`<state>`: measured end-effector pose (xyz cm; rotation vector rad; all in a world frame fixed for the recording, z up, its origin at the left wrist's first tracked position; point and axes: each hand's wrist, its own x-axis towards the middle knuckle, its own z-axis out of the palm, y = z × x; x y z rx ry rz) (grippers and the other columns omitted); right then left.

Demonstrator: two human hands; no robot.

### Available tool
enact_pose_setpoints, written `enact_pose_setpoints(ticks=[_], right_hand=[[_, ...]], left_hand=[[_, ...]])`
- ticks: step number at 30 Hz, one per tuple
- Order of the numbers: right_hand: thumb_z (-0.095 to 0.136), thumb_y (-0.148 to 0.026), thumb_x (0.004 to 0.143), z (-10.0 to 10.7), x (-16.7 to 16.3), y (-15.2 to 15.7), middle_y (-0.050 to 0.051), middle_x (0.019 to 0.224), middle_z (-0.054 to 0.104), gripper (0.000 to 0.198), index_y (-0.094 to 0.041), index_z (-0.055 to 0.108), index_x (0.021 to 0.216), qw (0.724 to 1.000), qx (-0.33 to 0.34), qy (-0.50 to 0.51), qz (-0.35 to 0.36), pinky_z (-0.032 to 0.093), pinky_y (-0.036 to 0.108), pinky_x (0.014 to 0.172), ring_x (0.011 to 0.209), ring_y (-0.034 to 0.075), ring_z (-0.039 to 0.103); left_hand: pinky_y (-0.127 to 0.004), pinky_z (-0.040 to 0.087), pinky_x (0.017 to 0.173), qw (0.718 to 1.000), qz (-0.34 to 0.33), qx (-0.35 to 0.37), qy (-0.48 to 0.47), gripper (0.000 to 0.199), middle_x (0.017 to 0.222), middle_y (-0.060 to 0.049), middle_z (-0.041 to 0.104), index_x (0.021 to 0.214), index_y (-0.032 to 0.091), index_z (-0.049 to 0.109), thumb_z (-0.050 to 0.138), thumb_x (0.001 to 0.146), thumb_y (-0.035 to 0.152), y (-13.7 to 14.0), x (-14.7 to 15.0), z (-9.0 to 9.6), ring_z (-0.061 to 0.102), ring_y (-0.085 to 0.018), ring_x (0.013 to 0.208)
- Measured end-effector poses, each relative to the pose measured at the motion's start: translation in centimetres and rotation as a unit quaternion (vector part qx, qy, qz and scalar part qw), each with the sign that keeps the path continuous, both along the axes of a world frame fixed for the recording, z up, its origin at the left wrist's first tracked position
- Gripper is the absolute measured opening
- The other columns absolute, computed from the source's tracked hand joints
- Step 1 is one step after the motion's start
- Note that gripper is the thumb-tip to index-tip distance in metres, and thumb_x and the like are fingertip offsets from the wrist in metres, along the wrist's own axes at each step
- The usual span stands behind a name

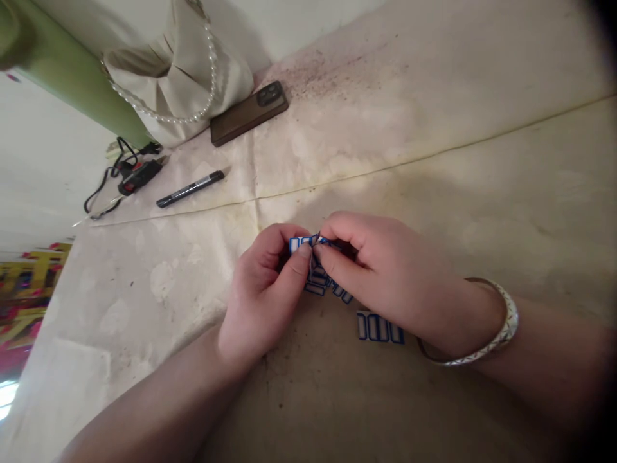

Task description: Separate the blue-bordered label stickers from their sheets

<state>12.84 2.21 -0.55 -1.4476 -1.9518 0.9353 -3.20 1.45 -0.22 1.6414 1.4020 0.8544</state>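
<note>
Near the middle of the view, my left hand [265,289] and my right hand [390,270] meet fingertip to fingertip. Pinched between both thumbs and forefingers is a small white piece with blue-outlined boxes [297,244], like a strip of labels. Its right part is hidden by my fingers. Just below the fingertips, several similar blue-outlined pieces [315,283] show, partly covered by my right hand. Another such piece [380,327] lies on the table under my right wrist, which wears a bangle [501,328].
A stained pale cloth [434,116] with a fold line covers the table. Toward the back left are a black marker [190,188], a phone [249,114], a cream bag [168,83] with a pearl strap, and a black corded tool [139,175]. A green roll [72,71] leans behind.
</note>
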Motion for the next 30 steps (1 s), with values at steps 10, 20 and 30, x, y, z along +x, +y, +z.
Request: enact_pose_setpoints(ticks=[10,20,30], right_hand=[[0.047,-0.027,0.086,0.06,-0.07,0.05,-0.004,0.06,0.051,0.02,-0.02,0.052,0.068,1.0,-0.002,-0.001,-0.001,0.021,0.027,0.047,0.053,0.01,0.04],[0.047,-0.027,0.086,0.02,-0.07,0.04,-0.003,0.061,0.052,0.019,-0.02,0.054,0.069,1.0,0.002,-0.002,-0.002,0.021,0.027,0.047,0.053,0.01,0.041],[0.047,-0.027,0.086,0.0,-0.07,0.03,-0.003,0.062,0.053,0.019,-0.02,0.053,0.069,1.0,0.001,0.001,-0.001,0.021,0.027,0.047,0.054,0.01,0.041]], left_hand=[[-0.023,0.045,0.06,1.0,-0.003,-0.003,-0.002,0.008,0.077,0.001,0.059,0.091,0.022,0.059,0.055,0.087,0.027,-0.01,-0.13,-0.07,0.053,-0.012,0.068],[-0.023,0.045,0.06,1.0,-0.005,0.0,0.0,0.008,0.077,0.0,0.059,0.091,0.021,0.059,0.055,0.087,0.027,0.01,-0.09,-0.09,0.052,-0.012,0.068],[-0.022,0.045,0.06,1.0,-0.002,0.0,-0.002,0.006,0.077,0.001,0.059,0.09,0.021,0.059,0.055,0.087,0.025,0.02,-0.01,-0.03,0.053,-0.012,0.068]])
